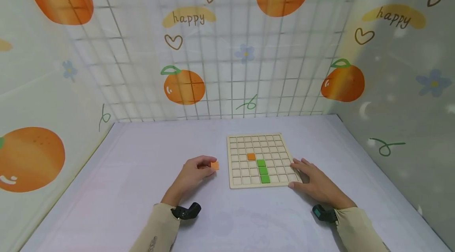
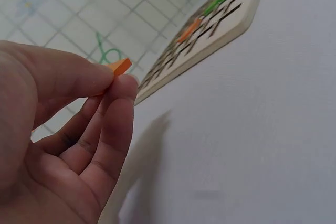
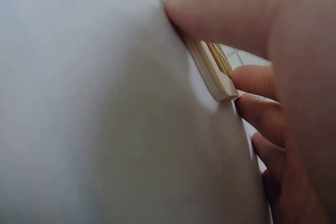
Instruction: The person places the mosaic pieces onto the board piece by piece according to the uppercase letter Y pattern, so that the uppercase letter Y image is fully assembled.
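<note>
My left hand (image 1: 192,173) pinches an orange square tile (image 1: 215,165) between thumb and fingertips, left of a wooden grid board (image 1: 232,186). In the left wrist view the tile's thin edge (image 2: 123,67) pokes out past the fingertips. On the board sit one orange tile (image 1: 251,157) and a column of green tiles (image 1: 263,170) running toward its near edge. At the board's near right corner rests my right hand (image 1: 314,183), fingers spread along the right side. Its thumb (image 3: 191,11) touches the near edge in the right wrist view.
A sliver of orange (image 1: 184,165) shows behind the left hand. The white table (image 1: 117,189) is walled by printed curtains (image 1: 220,58) at the back and both sides, with a wire grid showing through the back one.
</note>
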A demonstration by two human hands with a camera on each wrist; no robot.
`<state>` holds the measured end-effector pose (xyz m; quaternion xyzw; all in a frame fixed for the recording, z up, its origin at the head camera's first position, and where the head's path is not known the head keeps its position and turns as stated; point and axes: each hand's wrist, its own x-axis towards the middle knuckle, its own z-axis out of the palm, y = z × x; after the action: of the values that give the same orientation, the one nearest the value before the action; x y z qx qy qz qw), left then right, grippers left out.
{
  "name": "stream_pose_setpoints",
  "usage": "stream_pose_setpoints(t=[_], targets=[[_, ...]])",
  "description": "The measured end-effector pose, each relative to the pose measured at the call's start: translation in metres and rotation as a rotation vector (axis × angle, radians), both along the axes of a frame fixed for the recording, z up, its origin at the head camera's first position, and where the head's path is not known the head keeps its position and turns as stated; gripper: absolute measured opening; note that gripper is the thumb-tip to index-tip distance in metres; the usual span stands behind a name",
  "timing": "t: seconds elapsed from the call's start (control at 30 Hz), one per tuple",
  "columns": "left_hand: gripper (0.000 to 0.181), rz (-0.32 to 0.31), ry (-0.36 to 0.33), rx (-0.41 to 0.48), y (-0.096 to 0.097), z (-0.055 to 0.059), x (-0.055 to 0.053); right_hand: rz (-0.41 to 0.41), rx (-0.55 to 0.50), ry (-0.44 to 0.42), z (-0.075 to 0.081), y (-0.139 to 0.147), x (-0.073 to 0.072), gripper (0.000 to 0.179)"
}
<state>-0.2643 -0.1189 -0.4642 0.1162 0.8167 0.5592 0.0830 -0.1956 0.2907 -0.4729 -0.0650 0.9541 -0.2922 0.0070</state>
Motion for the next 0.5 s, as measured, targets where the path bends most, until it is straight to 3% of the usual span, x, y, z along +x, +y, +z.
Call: stream_pose_setpoints(t=[0.33, 0.5], targets=[[0.031, -0.014, 0.035, -0.129, 0.03, 0.003, -0.018, -0.005, 0.01, -0.01, -0.005, 0.002, -0.002, 0.087], [0.033, 0.052, 0.046, -0.134, 0.045, 0.001, -0.023, -0.011, 0.005, -0.017, -0.004, 0.001, -0.003, 0.088]])
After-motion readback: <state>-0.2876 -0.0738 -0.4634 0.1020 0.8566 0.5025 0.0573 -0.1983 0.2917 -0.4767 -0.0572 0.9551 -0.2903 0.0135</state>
